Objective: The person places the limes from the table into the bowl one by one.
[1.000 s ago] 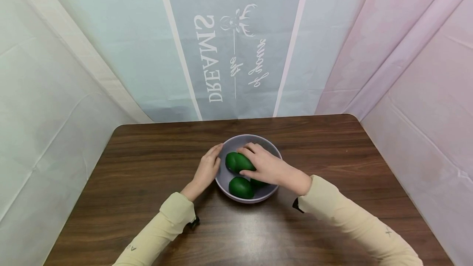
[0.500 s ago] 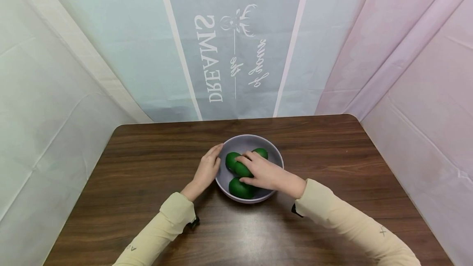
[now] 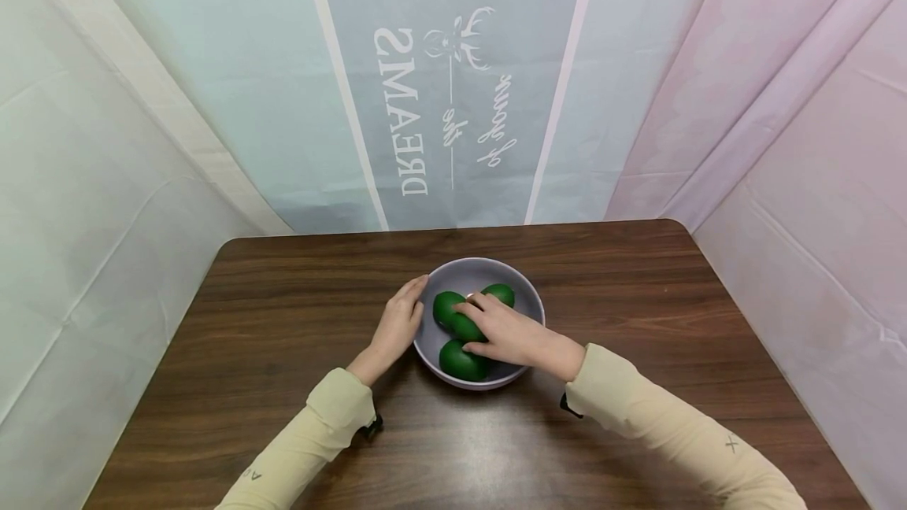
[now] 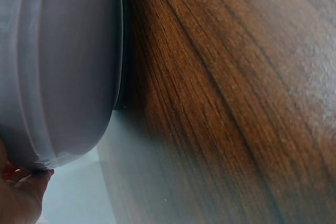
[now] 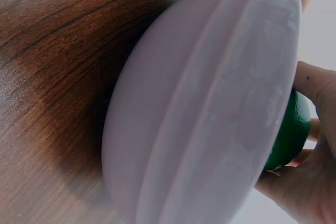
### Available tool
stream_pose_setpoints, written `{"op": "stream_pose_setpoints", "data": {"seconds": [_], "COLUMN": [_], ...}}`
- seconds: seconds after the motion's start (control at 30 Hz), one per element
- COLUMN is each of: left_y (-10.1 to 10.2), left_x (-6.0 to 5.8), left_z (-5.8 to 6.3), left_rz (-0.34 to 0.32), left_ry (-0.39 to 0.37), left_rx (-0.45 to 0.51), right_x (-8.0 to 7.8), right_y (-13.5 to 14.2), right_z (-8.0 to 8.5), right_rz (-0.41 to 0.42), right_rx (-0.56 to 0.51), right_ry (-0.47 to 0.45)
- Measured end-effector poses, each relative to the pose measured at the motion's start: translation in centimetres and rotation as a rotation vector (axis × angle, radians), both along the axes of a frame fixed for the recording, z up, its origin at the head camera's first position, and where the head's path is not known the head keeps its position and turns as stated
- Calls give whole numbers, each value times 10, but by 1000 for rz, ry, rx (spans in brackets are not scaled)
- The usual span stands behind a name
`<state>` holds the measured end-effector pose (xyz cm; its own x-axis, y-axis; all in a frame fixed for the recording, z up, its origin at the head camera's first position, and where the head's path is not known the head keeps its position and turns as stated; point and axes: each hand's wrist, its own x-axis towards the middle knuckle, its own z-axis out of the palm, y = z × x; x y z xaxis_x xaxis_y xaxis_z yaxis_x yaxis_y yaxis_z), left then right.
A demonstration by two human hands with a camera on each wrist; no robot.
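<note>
A round grey-lilac bowl (image 3: 524, 297) stands on the table with several smooth, dark green, egg-shaped fruits in it. My right hand (image 3: 513, 333) reaches over the bowl's right side and grips the middle green fruit (image 3: 466, 328) between thumb and fingers. In the right wrist view, part of a green fruit (image 5: 291, 129) shows between that hand's fingers, above the rim. Around it lie one green fruit (image 3: 446, 308) at left, another green fruit (image 3: 501, 294) behind, and a third green fruit (image 3: 462, 362) in front. My left hand (image 3: 397, 325) rests against the bowl's left side, fingers fairly straight along the rim.
The brown wood-grain table (image 3: 298, 297) has rounded back corners. A pale blue printed cloth (image 3: 453, 116) hangs behind it, and white cloth walls (image 3: 106, 219) close in both sides. Black straps show at both wrists below rolled cream sleeves.
My right hand has shifted slightly down and left, off the upper fruits and onto the middle one. The rear fruit has come into view. My left hand and the bowl have stayed put.
</note>
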<state>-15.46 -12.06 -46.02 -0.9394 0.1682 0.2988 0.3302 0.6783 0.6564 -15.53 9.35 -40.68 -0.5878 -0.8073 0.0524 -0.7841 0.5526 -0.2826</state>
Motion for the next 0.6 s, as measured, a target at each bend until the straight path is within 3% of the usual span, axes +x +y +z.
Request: {"op": "stream_pose_setpoints", "data": {"seconds": [0.6], "left_y": [0], "left_x": [-2], "left_z": [-2], "left_rz": [1], "left_ry": [23], "left_rx": [12], "right_x": [-2], "right_y": [-5], "right_z": [-4], "right_rz": [24], "right_rx": [37], "right_ry": [57]}}
